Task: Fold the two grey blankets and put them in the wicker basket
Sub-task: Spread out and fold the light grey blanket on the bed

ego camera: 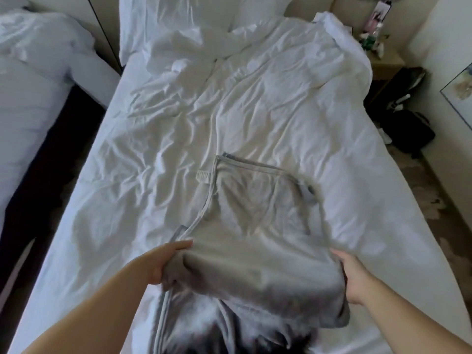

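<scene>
- Grey blanket (255,226): soft, matte knit with a stitched hem; lies on the bed partly folded into a rough rectangle that stretches away from both hands. A small white label (203,175) sits at its far left edge.
- Left hand (163,261): closed on the blanket's near left corner, thumb on top, cloth bunched in the grip.
- Right hand (353,275): grips the blanket's near right edge; fingers curl under the fold, so only their backs show.
- Below both hands more grey cloth hangs in loose folds; whether it belongs to the same blanket cannot be told.
- Bed (178,129): white sheet, heavily creased, under and beyond the hands; crumpled white duvet (293,52) at the far end.
- Room: second white bed (33,80) far left of the left hand; wooden nightstand (385,65) and dark bags (406,123) far right, on patterned carpet.
</scene>
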Motion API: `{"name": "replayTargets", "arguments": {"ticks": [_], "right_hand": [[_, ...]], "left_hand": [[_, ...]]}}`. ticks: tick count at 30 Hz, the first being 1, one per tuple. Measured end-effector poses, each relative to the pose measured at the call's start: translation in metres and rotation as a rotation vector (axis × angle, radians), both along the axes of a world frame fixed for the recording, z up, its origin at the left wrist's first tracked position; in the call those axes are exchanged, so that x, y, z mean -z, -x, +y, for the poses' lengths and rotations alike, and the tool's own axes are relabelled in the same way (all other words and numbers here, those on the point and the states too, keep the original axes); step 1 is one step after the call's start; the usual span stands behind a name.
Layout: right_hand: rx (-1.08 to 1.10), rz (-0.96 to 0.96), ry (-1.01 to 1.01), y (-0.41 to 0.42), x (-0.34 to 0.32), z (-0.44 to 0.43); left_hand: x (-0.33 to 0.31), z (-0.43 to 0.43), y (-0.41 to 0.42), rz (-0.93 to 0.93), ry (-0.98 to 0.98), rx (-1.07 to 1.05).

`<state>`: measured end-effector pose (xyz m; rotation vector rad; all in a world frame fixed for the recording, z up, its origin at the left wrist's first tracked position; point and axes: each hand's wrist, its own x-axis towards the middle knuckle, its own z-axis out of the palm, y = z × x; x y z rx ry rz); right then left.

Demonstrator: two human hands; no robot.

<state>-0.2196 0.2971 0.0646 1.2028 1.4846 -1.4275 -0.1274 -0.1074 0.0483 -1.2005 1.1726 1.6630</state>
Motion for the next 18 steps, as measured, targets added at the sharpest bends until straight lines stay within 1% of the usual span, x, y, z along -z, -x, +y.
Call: {"name": "replayTargets", "arguments": {"ticks": [1,2,3,4,5,6,7,9,10,12,13,15,16,18], "right_hand": [[-0.111,-0.040,0.031,0.009,-0.009,-0.004],[-0.207,-0.057,0.027,0.022,-0.020,-0.008],[-0.271,-0.020,0.021,0.039,-0.035,-0.015],[-0.294,0.099,-0.015,0.060,-0.052,-0.022],[-0.248,0.265,-0.018,0.086,-0.071,-0.028],[-0.159,0.439,-0.008,0.112,-0.098,-0.034],[-0.057,0.601,0.051,0.136,-0.128,-0.041],[0.046,0.885,0.191,0.172,-0.191,-0.050],[0.048,0.989,0.260,0.184,-0.221,-0.053],[0.034,1.132,0.375,0.199,-0.270,-0.056],[0.040,1.182,0.429,0.204,-0.288,-0.056],[0.076,1.227,0.452,0.210,-0.306,-0.058],[0.084,1.220,0.422,0.210,-0.307,-0.059],[0.080,1.139,0.359,0.206,-0.295,-0.064]], "left_hand": [[-0.008,-0.001,0.010,0.012,0.045,0.039],[-0.019,-0.003,0.022,0.054,0.129,0.055],[-0.032,-0.007,0.038,0.133,0.243,0.040],[-0.048,-0.012,0.056,0.233,0.354,0.007],[-0.069,-0.017,0.076,0.343,0.433,-0.042],[-0.093,-0.022,0.097,0.459,0.478,-0.112],[-0.121,-0.026,0.116,0.572,0.508,-0.205],[-0.177,-0.036,0.150,0.791,0.506,-0.422],[-0.203,-0.042,0.163,0.901,0.451,-0.503],[-0.247,-0.052,0.184,1.092,0.312,-0.552],[-0.263,-0.056,0.190,1.146,0.275,-0.532],[-0.285,-0.060,0.198,1.172,0.318,-0.469],[-0.291,-0.059,0.200,1.150,0.372,-0.439],[-0.286,-0.054,0.202,1.069,0.475,-0.392]]}}
